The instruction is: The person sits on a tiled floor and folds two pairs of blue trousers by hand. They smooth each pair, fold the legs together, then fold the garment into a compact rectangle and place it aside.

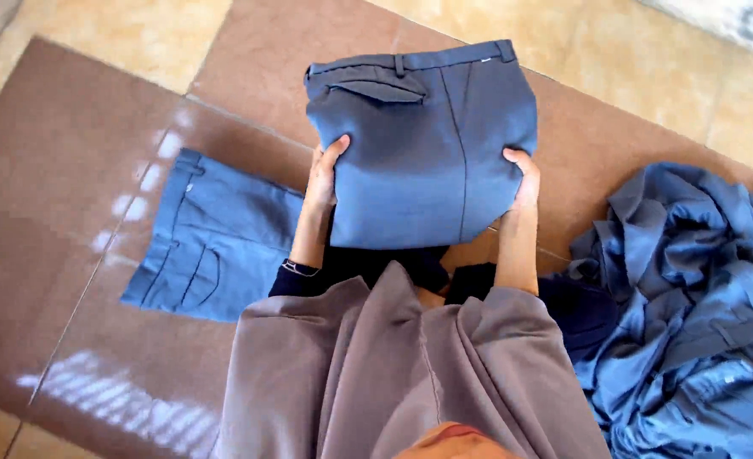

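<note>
A folded pair of blue-grey trousers is held up in front of me, waistband and back pocket at the top. My left hand grips its left edge and my right hand grips its right edge, thumbs on the front. Below it, another folded pair of blue trousers lies flat on the brown floor at my left.
A loose heap of several crumpled blue garments lies on the floor at my right. The floor has brown tiles and beige tiles beyond. My grey-brown robe fills the bottom of the view.
</note>
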